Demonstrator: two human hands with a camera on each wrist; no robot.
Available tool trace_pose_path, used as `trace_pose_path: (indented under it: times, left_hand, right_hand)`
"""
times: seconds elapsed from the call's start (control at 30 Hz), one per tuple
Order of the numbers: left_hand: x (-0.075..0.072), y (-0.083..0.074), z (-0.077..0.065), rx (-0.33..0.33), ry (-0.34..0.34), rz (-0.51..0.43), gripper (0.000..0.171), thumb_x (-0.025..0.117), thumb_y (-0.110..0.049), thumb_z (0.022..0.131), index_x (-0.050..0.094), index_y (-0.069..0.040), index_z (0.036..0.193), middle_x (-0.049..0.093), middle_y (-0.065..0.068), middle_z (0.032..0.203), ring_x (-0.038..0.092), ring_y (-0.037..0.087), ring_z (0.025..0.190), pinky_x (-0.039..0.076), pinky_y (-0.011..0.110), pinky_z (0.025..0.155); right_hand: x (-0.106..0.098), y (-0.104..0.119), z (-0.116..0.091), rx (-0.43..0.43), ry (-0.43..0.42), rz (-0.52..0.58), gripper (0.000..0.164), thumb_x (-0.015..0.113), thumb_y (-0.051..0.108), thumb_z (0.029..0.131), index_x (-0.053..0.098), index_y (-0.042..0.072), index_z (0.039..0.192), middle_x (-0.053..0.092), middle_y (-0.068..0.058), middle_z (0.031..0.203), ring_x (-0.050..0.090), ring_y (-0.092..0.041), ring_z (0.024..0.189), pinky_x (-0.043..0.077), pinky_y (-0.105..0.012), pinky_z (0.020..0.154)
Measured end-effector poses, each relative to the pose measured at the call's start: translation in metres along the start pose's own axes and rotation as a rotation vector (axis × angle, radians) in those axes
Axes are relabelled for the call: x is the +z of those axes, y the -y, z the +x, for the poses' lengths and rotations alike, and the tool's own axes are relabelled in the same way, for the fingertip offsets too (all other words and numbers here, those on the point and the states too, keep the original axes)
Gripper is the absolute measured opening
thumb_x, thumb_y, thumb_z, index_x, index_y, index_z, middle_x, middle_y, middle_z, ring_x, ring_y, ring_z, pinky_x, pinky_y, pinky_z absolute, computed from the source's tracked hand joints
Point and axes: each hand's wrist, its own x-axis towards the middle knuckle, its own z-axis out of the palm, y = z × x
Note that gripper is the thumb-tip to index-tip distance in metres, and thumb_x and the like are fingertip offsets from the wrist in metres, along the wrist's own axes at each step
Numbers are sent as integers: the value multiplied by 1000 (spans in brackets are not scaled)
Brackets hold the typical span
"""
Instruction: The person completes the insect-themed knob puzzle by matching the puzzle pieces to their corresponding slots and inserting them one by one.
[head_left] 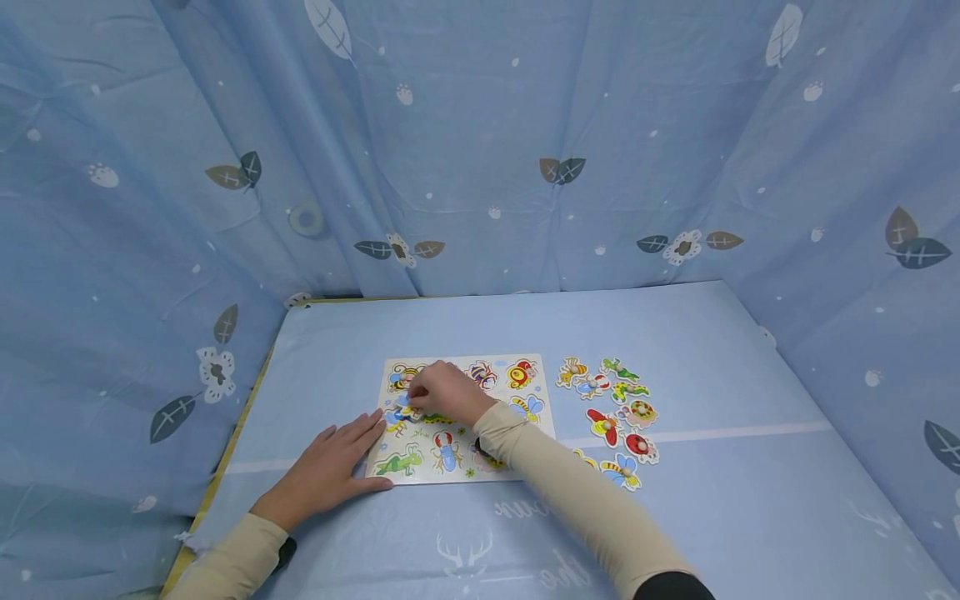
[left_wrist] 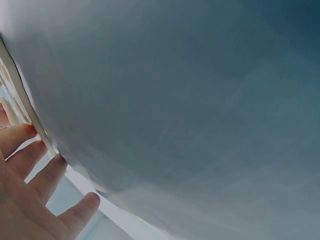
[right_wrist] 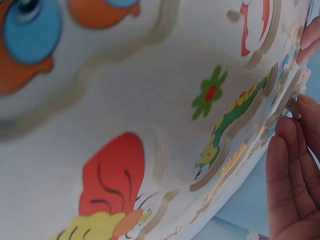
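Now my right hand (head_left: 450,392) pinches one piece (head_left: 405,407) by what looks like its knob (right_wrist: 294,108), at the nine o'clock side of the board (head_left: 427,477); whether the piece touches the board, I cannot tell. I judge it light and stiff, probably thin wood, hardly fragile, perhaps a bit slippery; the knob seems the surest hold. My left hand (head_left: 337,467), fingers spread and grasping nothing, touches the board's edge toward eight o'clock. Besides one board and this one piece, I count nine more pieces, around three o'clock: one bee (head_left: 572,372), one beetle (head_left: 592,385), one grasshopper (head_left: 619,369), one caterpillar (head_left: 628,391), one snail (head_left: 640,413), one butterfly (head_left: 604,427), one ladybug (head_left: 642,447), one dragonfly (head_left: 621,472), and one partly hidden by my right sleeve (head_left: 577,496).
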Motion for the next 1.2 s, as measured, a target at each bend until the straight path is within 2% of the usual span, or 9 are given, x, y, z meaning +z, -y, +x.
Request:
trace_pose_path:
  times: [0.37, 0.57, 0.83, 1.03, 1.2]
  left_hand:
    - [4, 3, 0, 7, -12, 6, 103, 58, -83, 84, 42, -14, 159, 37, 4, 168, 41, 32, 152, 37, 69, 114]
    - [3, 2, 1, 1, -4, 12, 107, 52, -88, 83, 41, -14, 160, 36, 4, 169, 40, 32, 153, 36, 69, 115]
    - [1, 1, 0, 4, -5, 9, 102, 60, -80, 85, 42, -13, 159, 37, 6, 168, 41, 33, 152, 37, 69, 114]
    - [2, 1, 1, 8, -5, 11, 103, 58, -82, 85, 42, -13, 159, 37, 6, 168, 41, 33, 152, 37, 69, 113]
    - [1, 1, 1, 6, 1, 1, 100, 63, -77, 86, 42, -12, 159, 37, 7, 168, 41, 35, 152, 37, 70, 113]
  right_hand:
    - [8, 4, 3, -72, -23, -17, 11, 75, 26, 97, 82, 21, 90, 75, 13, 83, 58, 5, 69, 47, -12, 68]
    - [10, 9, 4, -40, 2, -33, 9, 75, 28, 97, 82, 22, 93, 75, 14, 86, 59, 6, 70, 49, -13, 70]
    - [13, 14, 4, -30, 10, -27, 9, 75, 26, 97, 82, 21, 95, 76, 13, 87, 61, 5, 72, 50, -14, 71]
    - [13, 17, 5, -37, 16, -49, 9, 76, 27, 96, 83, 22, 95, 75, 13, 87, 60, 5, 71, 50, -14, 73]
    - [14, 19, 6, -40, 16, -64, 9, 77, 27, 95, 83, 21, 94, 75, 12, 86, 60, 5, 71, 51, -14, 72]
